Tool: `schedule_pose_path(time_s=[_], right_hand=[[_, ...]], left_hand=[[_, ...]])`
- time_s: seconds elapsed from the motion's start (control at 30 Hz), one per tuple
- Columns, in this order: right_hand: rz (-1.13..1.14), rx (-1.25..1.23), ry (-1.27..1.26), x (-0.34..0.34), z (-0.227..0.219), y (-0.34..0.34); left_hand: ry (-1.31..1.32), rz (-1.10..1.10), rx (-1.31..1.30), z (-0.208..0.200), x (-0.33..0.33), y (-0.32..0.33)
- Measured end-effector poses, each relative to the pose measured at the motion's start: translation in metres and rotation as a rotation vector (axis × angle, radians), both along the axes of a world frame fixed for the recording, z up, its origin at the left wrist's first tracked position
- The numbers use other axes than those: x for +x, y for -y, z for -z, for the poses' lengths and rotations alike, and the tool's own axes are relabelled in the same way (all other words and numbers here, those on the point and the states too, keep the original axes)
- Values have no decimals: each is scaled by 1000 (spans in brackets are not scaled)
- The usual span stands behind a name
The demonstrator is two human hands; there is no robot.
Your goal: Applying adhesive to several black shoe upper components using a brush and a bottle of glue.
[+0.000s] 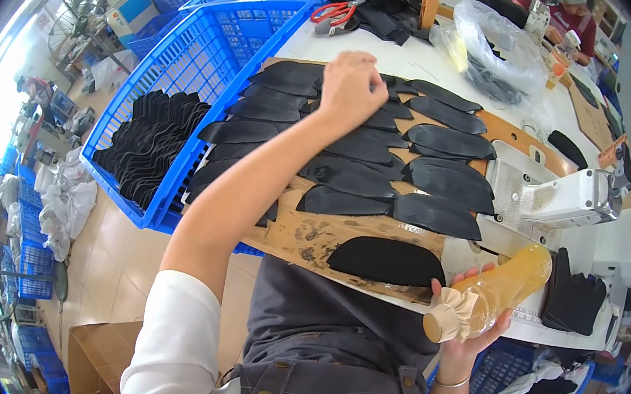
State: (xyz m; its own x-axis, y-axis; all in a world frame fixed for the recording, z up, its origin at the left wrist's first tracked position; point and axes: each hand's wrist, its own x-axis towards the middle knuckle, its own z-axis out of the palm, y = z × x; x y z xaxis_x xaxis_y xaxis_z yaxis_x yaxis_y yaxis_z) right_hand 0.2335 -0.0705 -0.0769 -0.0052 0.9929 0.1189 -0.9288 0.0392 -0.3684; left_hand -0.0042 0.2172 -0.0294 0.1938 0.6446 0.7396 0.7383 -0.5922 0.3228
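Note:
My right hand (482,337) is wrapped round a clear bottle (512,278) of amber liquid. The bottle is tilted, its beige, wrapped neck pointing down and left over the board's front edge. My left hand (353,88) is curled closed above the far rows of black curved pieces (360,144). What its fingers hold, if anything, is hidden. Several of these pieces, with shiny dark faces, lie overlapping in columns on a stained brown board (303,234). A single matte black piece (386,260) lies apart at the board's near edge.
Left of the board, a blue basket (145,220) holds stacked wavy black pieces (152,143). Red-handled pliers (336,13) lie at the back. A white sewing machine arm (572,199) and a black glove (575,297) are on the right. Beyond a plastic bag (496,50) sits another person (576,24).

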Motion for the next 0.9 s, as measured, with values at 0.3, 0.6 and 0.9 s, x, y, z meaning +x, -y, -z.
schedule_pose_path(time_s=[0.3, 0.6, 0.9], right_hand=[[21, -25, 11, 1, 1, 1], [25, -35, 3, 0, 0, 2], [137, -19, -45, -1, -6, 4]], left_hand=[[-218, 94, -136, 0, 0, 11], [-318, -21, -183, -15, -2, 15], [-87, 449, -210, -35, -37, 148]])
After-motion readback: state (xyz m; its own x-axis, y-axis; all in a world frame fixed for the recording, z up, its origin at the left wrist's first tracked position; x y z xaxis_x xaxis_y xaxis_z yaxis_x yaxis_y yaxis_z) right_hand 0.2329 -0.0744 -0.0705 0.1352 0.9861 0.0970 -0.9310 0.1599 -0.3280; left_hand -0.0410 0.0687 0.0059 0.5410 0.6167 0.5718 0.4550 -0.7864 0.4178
